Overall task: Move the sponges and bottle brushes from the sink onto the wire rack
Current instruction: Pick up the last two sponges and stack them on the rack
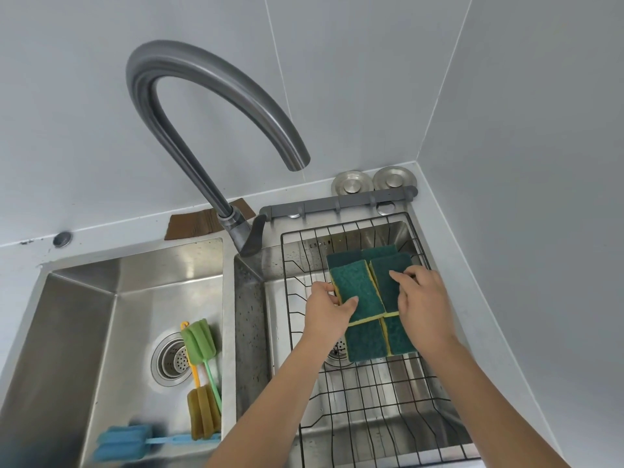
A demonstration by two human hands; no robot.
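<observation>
Left sink basin (84,319): blue brush (123,442), brown brush (202,415), green brush (198,342) lying by the drain. Wire rack (371,400) over right basin: green sponges in a stack. Left hand (326,310) grips top left sponge (358,292); right hand (425,305), fingers curled, presses top right sponge (388,278)

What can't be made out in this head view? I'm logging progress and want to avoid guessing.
- Blue bottle brush: blurred near the bottom edge of the head view, handle end unclear.
- Right basin drain: mostly covered by the sponges and left hand.
- Sponge count on the wire rack: stacked, and the right hand overlaps them.
- Right hand's fingers: whether they pinch or only rest on a sponge is unclear.
</observation>
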